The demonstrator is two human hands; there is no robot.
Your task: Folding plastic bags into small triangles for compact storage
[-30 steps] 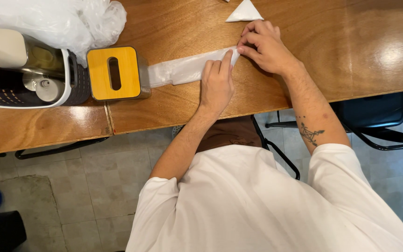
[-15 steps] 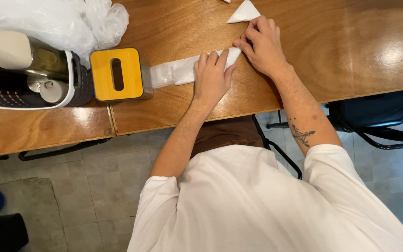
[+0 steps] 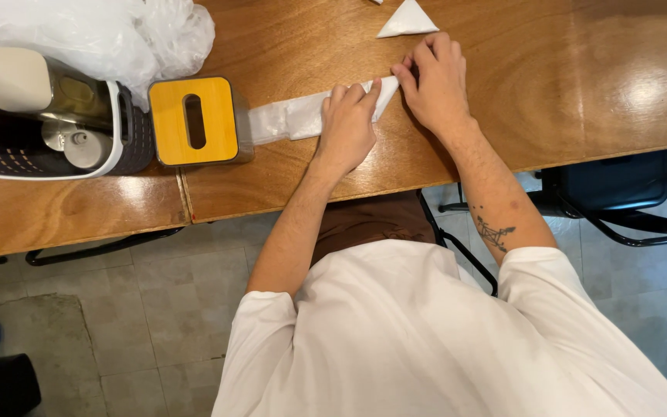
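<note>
A long folded strip of clear white plastic bag [image 3: 291, 120] lies flat on the brown wooden table [image 3: 550, 85]. My left hand [image 3: 349, 123] presses down on the strip's right part, fingers flat on it. My right hand [image 3: 434, 81] pinches the strip's right end, where a corner is folded over. A small white triangle of folded plastic [image 3: 407, 21] rests just beyond my right hand.
A box with a yellow wooden lid and slot [image 3: 193, 121] stands at the strip's left end. Left of it is a white basket of utensils [image 3: 48, 116], with a heap of crumpled plastic bags [image 3: 94, 35] behind. A dark chair [image 3: 619, 189] stands under the table's right side.
My left hand slid a little left along the strip and flattened on it. My right hand folded the strip's end over and stayed at the corner.
</note>
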